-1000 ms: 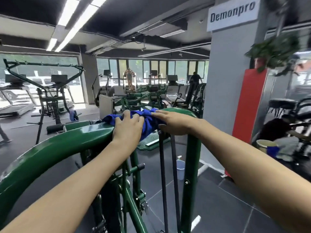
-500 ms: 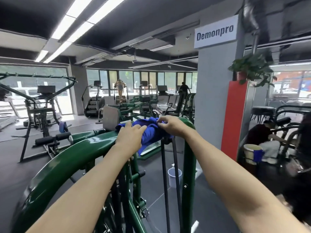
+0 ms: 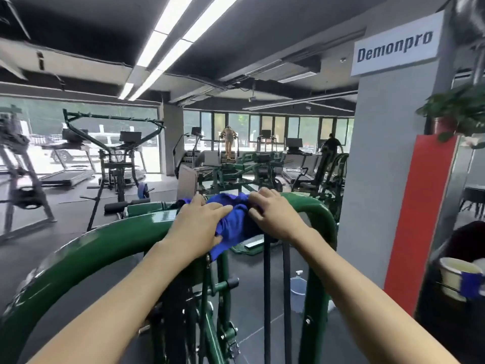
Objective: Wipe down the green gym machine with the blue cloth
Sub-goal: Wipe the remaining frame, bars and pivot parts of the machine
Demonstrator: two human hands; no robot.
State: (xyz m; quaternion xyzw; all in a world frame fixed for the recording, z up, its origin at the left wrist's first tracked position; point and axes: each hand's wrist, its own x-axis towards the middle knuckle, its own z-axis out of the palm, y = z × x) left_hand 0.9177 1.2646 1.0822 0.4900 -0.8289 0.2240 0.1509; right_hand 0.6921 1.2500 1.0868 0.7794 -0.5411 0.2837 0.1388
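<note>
The green gym machine (image 3: 99, 248) arches across the lower view as a thick curved top bar that bends down at the right. A bunched blue cloth (image 3: 231, 219) lies draped over the top of that bar. My left hand (image 3: 196, 224) lies flat on the cloth's left side, pressing it onto the bar. My right hand (image 3: 273, 214) has its fingers curled into the cloth's right side, gripping the folds. Part of the cloth hangs down under my left palm.
Two black belts (image 3: 267, 298) hang from the bar below my right hand. A grey pillar (image 3: 372, 158) with a red panel stands close on the right. A small bucket (image 3: 298, 287) sits on the dark floor. Other green machines and treadmills fill the background.
The camera view swung back to the left. My right fingers now bunch the cloth tighter, and my left hand has spread flatter over it.
</note>
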